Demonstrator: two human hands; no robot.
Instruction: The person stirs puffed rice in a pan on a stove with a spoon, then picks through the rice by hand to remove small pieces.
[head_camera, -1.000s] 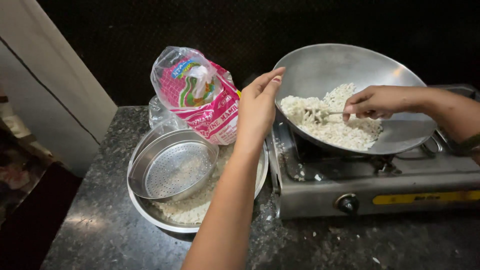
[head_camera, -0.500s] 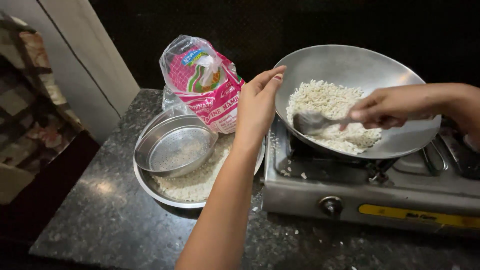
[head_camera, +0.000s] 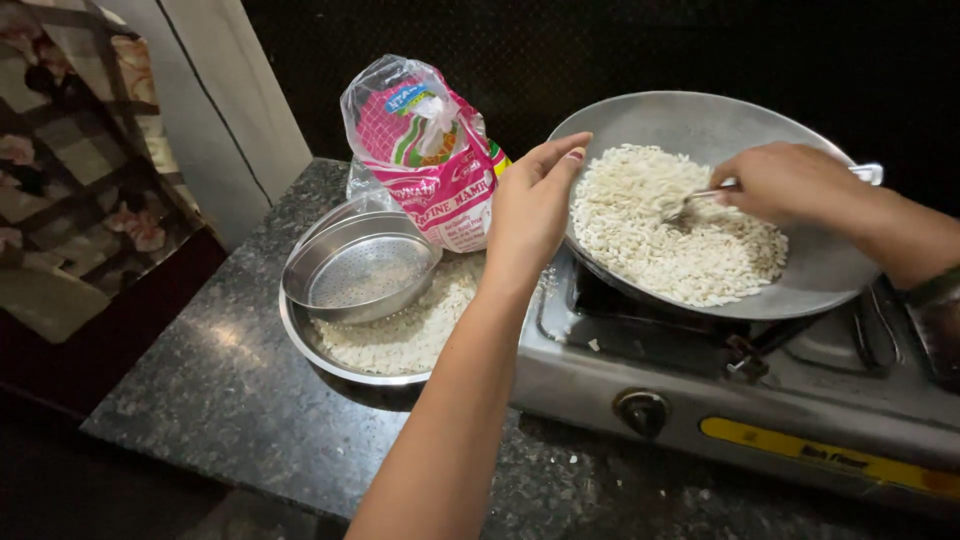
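A wide steel pan sits tilted on a steel gas stove and holds a heap of white puffed rice. My left hand rests its fingertips on the pan's left rim, fingers together. My right hand grips a metal spoon whose bowl is pushed into the puffed rice near the middle of the pan. The handle end of the spoon is hidden inside my fist.
On the speckled black counter left of the stove stands a steel plate with more puffed rice, a round steel sieve on it, and a pink plastic bag behind. A stove knob faces front.
The view has swung left and closer. My right hand has moved the spoon through the puffed rice toward the pan's middle. My left hand stays on the rim.
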